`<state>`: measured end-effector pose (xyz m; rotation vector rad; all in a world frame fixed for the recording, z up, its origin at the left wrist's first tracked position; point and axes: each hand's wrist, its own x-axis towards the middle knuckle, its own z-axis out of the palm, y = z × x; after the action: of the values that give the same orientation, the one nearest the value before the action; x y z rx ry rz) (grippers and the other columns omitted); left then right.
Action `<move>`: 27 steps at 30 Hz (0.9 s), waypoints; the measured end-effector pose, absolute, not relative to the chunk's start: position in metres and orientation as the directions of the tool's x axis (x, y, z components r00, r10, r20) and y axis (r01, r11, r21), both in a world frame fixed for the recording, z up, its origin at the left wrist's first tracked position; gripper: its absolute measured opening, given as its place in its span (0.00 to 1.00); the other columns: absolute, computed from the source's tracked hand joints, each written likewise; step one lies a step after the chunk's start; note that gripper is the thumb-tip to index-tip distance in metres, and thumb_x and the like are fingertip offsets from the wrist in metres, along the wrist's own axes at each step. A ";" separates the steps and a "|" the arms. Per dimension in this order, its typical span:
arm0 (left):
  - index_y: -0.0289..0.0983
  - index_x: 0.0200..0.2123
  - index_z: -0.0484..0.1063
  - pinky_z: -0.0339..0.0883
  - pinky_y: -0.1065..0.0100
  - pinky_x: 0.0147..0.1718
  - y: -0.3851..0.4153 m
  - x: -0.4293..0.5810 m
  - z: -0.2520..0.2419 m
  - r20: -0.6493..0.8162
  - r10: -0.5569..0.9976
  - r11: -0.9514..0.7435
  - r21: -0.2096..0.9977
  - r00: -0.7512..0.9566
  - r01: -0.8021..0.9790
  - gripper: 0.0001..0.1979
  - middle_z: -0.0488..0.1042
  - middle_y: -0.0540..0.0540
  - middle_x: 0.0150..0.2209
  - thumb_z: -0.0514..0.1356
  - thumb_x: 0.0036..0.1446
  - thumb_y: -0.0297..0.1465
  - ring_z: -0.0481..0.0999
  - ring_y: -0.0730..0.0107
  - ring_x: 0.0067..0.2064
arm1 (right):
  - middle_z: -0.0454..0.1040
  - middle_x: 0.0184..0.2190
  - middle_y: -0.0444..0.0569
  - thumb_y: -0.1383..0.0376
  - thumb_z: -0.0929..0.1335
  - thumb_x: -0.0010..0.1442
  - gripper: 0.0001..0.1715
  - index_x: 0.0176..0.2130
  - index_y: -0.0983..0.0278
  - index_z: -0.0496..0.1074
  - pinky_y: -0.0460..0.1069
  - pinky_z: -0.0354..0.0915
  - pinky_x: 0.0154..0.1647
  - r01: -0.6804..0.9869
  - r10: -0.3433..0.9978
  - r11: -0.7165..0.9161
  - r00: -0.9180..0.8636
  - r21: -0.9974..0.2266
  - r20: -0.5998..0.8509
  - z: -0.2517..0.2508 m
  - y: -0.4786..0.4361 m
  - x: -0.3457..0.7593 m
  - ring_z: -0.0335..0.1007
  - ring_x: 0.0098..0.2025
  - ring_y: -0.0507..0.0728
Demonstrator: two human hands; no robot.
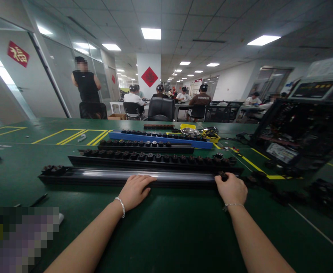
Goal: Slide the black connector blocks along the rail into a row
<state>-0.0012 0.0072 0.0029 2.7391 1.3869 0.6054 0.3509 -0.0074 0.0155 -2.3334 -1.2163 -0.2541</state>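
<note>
A long black channel-shaped tray [83, 181] lies across the green table in front of me, its inner floor shiny. My left hand [136, 191] rests on the tray's near edge, with its fingers stretched out and nothing in them. Near the tray's right end, my right hand [232, 189] is closed on a small black part [223, 176], mostly covered by the fingers. Several similar black parts [52, 170] sit in the tray's left end. Just behind it, another black tray [155, 162] carries a row of round black parts.
Farther back are a third black tray [183, 149] and a blue tray [160, 139], both with parts. Loose dark parts [288, 196] lie on the right, by a large black open-sided unit [294, 132]. A dark pen-like tool [39, 200] lies left. People sit at tables beyond.
</note>
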 end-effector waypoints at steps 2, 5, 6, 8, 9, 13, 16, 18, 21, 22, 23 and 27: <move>0.48 0.54 0.62 0.56 0.60 0.49 0.007 -0.001 0.003 0.332 0.779 -0.607 0.183 0.533 0.773 0.22 0.71 0.51 0.52 0.55 0.56 0.29 0.68 0.65 0.52 | 0.74 0.35 0.57 0.54 0.60 0.53 0.27 0.43 0.68 0.73 0.54 0.59 0.43 0.805 0.702 -0.488 0.592 -0.339 0.395 0.014 -0.006 0.352 0.67 0.41 0.62; 0.48 0.54 0.62 0.55 0.60 0.49 0.007 -0.001 0.003 0.332 0.777 -0.610 0.185 0.535 0.771 0.22 0.71 0.50 0.52 0.54 0.56 0.29 0.68 0.65 0.52 | 0.74 0.35 0.58 0.55 0.60 0.52 0.26 0.43 0.68 0.73 0.54 0.59 0.43 0.798 0.691 -0.498 0.601 -0.338 0.402 0.013 -0.005 0.355 0.66 0.41 0.63; 0.48 0.54 0.62 0.55 0.60 0.49 0.007 -0.002 0.003 0.333 0.777 -0.610 0.187 0.534 0.770 0.22 0.71 0.50 0.52 0.54 0.56 0.29 0.68 0.65 0.52 | 0.74 0.36 0.58 0.55 0.60 0.52 0.27 0.44 0.68 0.73 0.55 0.59 0.43 0.798 0.690 -0.500 0.602 -0.337 0.401 0.012 -0.005 0.356 0.66 0.41 0.63; 0.48 0.54 0.62 0.55 0.60 0.49 0.007 -0.002 0.003 0.336 0.778 -0.609 0.191 0.531 0.770 0.21 0.71 0.50 0.52 0.54 0.57 0.29 0.68 0.65 0.52 | 0.74 0.35 0.58 0.55 0.60 0.53 0.27 0.43 0.69 0.73 0.55 0.59 0.44 0.798 0.688 -0.502 0.603 -0.334 0.404 0.012 -0.005 0.358 0.66 0.42 0.63; 0.47 0.54 0.62 0.55 0.59 0.49 0.007 -0.001 0.003 0.337 0.779 -0.607 0.192 0.529 0.771 0.21 0.71 0.50 0.52 0.54 0.57 0.30 0.68 0.65 0.52 | 0.74 0.35 0.58 0.55 0.60 0.53 0.27 0.43 0.69 0.73 0.55 0.59 0.45 0.796 0.685 -0.504 0.605 -0.334 0.407 0.012 -0.005 0.360 0.66 0.42 0.63; 0.48 0.54 0.62 0.55 0.60 0.49 0.007 -0.001 0.003 0.329 0.782 -0.604 0.194 0.529 0.773 0.21 0.71 0.50 0.52 0.54 0.56 0.30 0.68 0.65 0.51 | 0.74 0.35 0.58 0.55 0.60 0.53 0.27 0.44 0.69 0.73 0.55 0.59 0.45 0.776 0.663 -0.519 0.630 -0.357 0.405 0.012 -0.006 0.363 0.66 0.41 0.63; 0.48 0.54 0.62 0.56 0.60 0.49 0.007 -0.001 0.003 0.330 0.781 -0.606 0.195 0.530 0.771 0.22 0.71 0.50 0.52 0.54 0.56 0.29 0.68 0.65 0.51 | 0.73 0.36 0.59 0.55 0.60 0.54 0.27 0.45 0.69 0.72 0.55 0.59 0.44 0.768 0.656 -0.523 0.639 -0.369 0.401 0.011 -0.006 0.364 0.65 0.42 0.64; 0.48 0.54 0.62 0.56 0.60 0.49 0.007 -0.001 0.003 0.330 0.782 -0.605 0.194 0.529 0.772 0.22 0.71 0.50 0.52 0.54 0.56 0.30 0.68 0.65 0.51 | 0.73 0.36 0.59 0.55 0.60 0.54 0.27 0.45 0.69 0.72 0.55 0.59 0.44 0.768 0.653 -0.522 0.640 -0.371 0.405 0.011 -0.006 0.364 0.65 0.43 0.64; 0.48 0.54 0.62 0.56 0.60 0.49 0.007 -0.001 0.003 0.329 0.783 -0.603 0.194 0.527 0.774 0.22 0.71 0.50 0.52 0.54 0.56 0.30 0.68 0.65 0.51 | 0.73 0.37 0.59 0.56 0.59 0.54 0.27 0.45 0.69 0.72 0.55 0.59 0.45 0.766 0.656 -0.524 0.642 -0.373 0.397 0.012 -0.007 0.364 0.65 0.43 0.64; 0.48 0.54 0.62 0.56 0.60 0.49 0.007 -0.001 0.003 0.329 0.783 -0.604 0.195 0.528 0.773 0.21 0.71 0.50 0.52 0.54 0.56 0.30 0.68 0.65 0.51 | 0.73 0.37 0.59 0.56 0.59 0.54 0.27 0.46 0.69 0.72 0.55 0.59 0.45 0.764 0.657 -0.527 0.644 -0.373 0.392 0.012 -0.007 0.364 0.65 0.43 0.64; 0.48 0.54 0.63 0.56 0.60 0.49 0.007 -0.001 0.003 0.329 0.782 -0.605 0.196 0.529 0.772 0.21 0.71 0.50 0.52 0.54 0.56 0.29 0.68 0.65 0.51 | 0.73 0.37 0.59 0.55 0.59 0.54 0.27 0.46 0.69 0.72 0.55 0.59 0.45 0.762 0.657 -0.529 0.646 -0.374 0.388 0.012 -0.007 0.364 0.65 0.43 0.64; 0.47 0.54 0.62 0.55 0.60 0.50 0.006 0.000 0.004 0.327 0.784 -0.603 0.198 0.528 0.772 0.21 0.71 0.50 0.52 0.54 0.56 0.29 0.68 0.65 0.51 | 0.73 0.38 0.59 0.55 0.59 0.55 0.28 0.46 0.69 0.71 0.55 0.59 0.44 0.761 0.657 -0.531 0.647 -0.372 0.387 0.012 -0.007 0.365 0.65 0.43 0.64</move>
<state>-0.0004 0.0061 0.0045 2.7210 1.3856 0.6056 0.3652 -0.0066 0.0118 -2.3534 -1.1048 -0.2706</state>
